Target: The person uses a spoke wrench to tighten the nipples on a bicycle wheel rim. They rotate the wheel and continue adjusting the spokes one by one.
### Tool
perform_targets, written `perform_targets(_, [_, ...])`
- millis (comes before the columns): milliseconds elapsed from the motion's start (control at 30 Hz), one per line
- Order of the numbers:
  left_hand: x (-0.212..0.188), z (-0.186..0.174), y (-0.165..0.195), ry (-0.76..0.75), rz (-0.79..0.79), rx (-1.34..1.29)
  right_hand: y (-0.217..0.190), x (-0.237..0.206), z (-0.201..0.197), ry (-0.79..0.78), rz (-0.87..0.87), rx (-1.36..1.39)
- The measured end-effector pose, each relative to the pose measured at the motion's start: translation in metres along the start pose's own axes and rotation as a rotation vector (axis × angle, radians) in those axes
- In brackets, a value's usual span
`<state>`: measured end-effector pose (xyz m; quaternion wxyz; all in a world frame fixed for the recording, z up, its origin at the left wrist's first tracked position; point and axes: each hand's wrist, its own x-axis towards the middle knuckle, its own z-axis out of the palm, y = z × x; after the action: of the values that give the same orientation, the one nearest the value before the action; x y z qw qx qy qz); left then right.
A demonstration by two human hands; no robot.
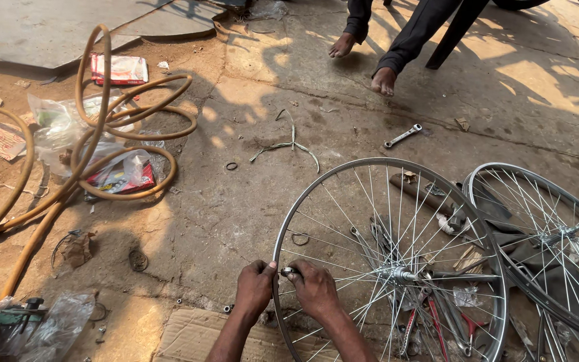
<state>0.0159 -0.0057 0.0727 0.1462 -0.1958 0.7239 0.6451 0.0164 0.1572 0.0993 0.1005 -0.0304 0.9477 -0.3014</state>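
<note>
I see both hands low in the frame, at the near left edge of the wheel (390, 268). My left hand (254, 287) is curled over the rim, fingers closed on it. My right hand (315, 288) sits just beside it, closed as well, and between the two a small metal tool (290, 271) is pinched against the rim, where a spoke meets it. I cannot tell which hand carries more of the tool.

The wheel lies flat on the floor (236, 194), lower middle of the frame, with no tyre on it; spokes run whole from hub (397, 273) to rim all round. A second wheel (551, 248) lies at the right edge, partly under the first. I judge the work on the spokes to be partway: the wheel is laced, but nothing shows how many spokes are set.

A wrench (403, 136) lies above the wheel, pliers (437, 322) under its spokes, and a coiled hose (102, 134) fills the upper left. Another person's bare feet (363, 64) stand at the top.
</note>
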Motion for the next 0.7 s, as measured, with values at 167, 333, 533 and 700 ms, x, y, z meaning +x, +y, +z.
perform_targets(167, [-0.004,-0.003,0.010,-0.021,-0.118,0.011,0.008,0.010,0.003,-0.163,0.033,0.079])
perform_targets(333, [-0.010,-0.003,0.018,-0.013,-0.137,0.036,0.032,-0.001,0.011,0.076,-0.284,0.243])
perform_targets(533, [-0.012,-0.004,0.020,0.021,-0.078,0.096,-0.003,0.021,0.025,-0.224,0.103,-0.440])
perform_targets(700, [-0.009,-0.002,0.018,0.014,-0.090,0.075,-0.001,0.015,-0.003,-0.398,0.271,-0.029])
